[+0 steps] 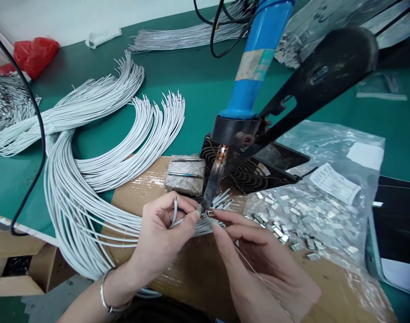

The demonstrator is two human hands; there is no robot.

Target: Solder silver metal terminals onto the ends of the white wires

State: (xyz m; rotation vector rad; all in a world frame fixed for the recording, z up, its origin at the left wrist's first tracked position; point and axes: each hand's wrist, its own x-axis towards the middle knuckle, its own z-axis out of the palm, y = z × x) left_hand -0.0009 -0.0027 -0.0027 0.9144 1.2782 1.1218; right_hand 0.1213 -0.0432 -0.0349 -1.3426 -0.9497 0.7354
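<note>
My left hand (164, 229) pinches the end of a thin white wire (175, 207) and holds it at the tip of a soldering iron (214, 179). The iron has a blue handle (258, 58) and hangs tilted in a black stand. My right hand (255, 260) pinches a thin strand of solder wire (255, 273) that runs back over the palm, its end at the iron tip. Both hands meet just below the tip, over a brown cardboard sheet (198, 273).
Big bundles of white wires (90, 179) curve across the green table to the left. A grey cleaning pad (185, 174) lies behind my left hand. A black fan grille (248, 175) sits under the iron. A clear bag of small metal parts (309, 211) lies right. A red bag (34, 54) is far left.
</note>
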